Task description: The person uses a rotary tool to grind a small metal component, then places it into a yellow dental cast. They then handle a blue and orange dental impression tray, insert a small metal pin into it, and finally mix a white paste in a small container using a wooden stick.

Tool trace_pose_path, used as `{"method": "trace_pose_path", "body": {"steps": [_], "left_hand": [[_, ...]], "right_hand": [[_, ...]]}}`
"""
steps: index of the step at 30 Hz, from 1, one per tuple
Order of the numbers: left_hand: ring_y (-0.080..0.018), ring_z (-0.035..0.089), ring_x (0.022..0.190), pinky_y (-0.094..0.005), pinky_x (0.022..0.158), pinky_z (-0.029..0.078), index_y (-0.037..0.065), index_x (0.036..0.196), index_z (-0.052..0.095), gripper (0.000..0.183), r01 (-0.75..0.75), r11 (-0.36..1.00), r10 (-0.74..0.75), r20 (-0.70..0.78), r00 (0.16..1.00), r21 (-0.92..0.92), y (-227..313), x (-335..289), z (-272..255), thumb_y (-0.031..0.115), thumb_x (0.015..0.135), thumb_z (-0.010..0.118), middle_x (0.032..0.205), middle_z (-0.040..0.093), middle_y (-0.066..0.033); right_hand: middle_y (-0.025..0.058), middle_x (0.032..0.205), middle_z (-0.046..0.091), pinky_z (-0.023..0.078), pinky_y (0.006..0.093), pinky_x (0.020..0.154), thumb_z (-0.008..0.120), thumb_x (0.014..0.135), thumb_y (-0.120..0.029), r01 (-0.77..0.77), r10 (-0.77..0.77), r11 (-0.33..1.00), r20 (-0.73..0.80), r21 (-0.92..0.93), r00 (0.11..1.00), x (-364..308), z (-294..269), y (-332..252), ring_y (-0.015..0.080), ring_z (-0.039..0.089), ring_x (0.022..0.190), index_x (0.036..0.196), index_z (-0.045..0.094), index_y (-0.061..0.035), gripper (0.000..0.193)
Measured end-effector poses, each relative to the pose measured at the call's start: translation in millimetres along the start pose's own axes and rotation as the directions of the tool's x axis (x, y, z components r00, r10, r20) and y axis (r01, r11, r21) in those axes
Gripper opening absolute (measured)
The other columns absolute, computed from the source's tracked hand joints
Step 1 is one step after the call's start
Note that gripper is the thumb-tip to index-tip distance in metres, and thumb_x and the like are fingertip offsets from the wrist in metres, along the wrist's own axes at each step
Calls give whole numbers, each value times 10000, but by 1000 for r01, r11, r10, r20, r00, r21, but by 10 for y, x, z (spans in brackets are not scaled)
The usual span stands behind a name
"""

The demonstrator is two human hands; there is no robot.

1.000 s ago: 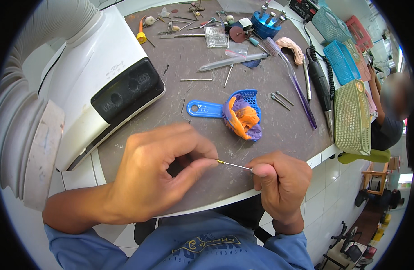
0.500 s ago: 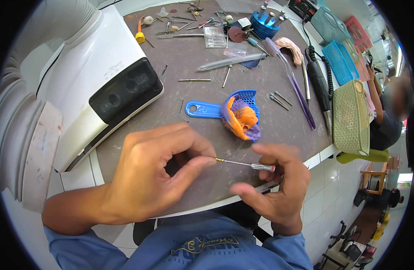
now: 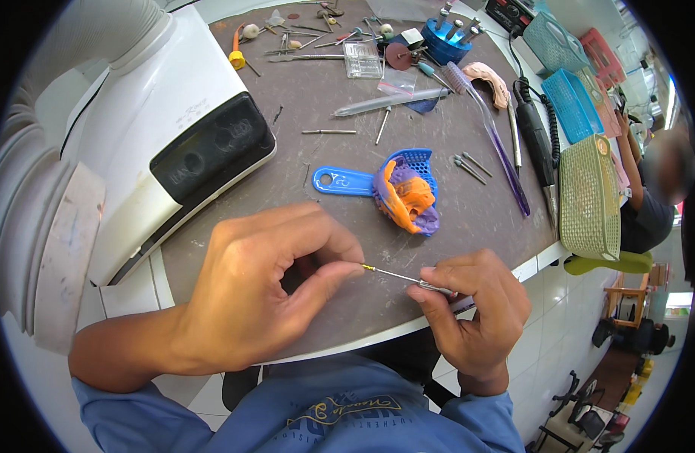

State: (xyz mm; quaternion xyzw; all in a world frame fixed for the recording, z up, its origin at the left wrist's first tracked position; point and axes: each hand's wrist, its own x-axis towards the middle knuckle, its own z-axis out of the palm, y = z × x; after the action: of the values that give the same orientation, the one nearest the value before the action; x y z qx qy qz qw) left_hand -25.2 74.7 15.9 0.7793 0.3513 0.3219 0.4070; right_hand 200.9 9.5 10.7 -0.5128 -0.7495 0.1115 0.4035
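My left hand pinches a tiny gold-coloured metal piece between thumb and index finger; the fingertips hide most of it. A small screwdriver with a thin shaft and silver handle reaches its tip to this piece. Its handle is gripped by the thumb and fingers of my right hand. Beyond both hands lies a blue dental impression tray, handle pointing left. Orange impression material and purple material fill its cup.
On the left stands a white suction box with a thick hose. Burs, a handpiece, a toothbrush and a pink dental model lie farther back. Baskets line the right, near another person.
My right fingers have closed from a spread position onto the screwdriver handle. My left hand keeps its pinch in nearly the same place.
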Motion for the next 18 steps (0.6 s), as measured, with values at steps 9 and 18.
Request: {"method": "trace_pose_path", "body": {"steps": [9,18], "left_hand": [[-236,667,756,-327,622,520,-17,891,716,176,-207,961,205,34,978,184,-23,26,23,-75,742,789,844,692,-102],[-242,658,757,-344,617,520,36,936,761,228,-165,952,173,-9,985,256,55,-28,63,-39,726,811,839,676,-89]], "right_hand": [[73,768,704,484,314,550,863,740,-79,22,-21,999,8,-30,1000,9,-26,58,208,647,642,904,735,-27,215],[66,792,713,488,307,551,872,724,-95,94,-96,995,-55,-29,994,31,53,82,205,653,656,914,745,-32,237]]}}
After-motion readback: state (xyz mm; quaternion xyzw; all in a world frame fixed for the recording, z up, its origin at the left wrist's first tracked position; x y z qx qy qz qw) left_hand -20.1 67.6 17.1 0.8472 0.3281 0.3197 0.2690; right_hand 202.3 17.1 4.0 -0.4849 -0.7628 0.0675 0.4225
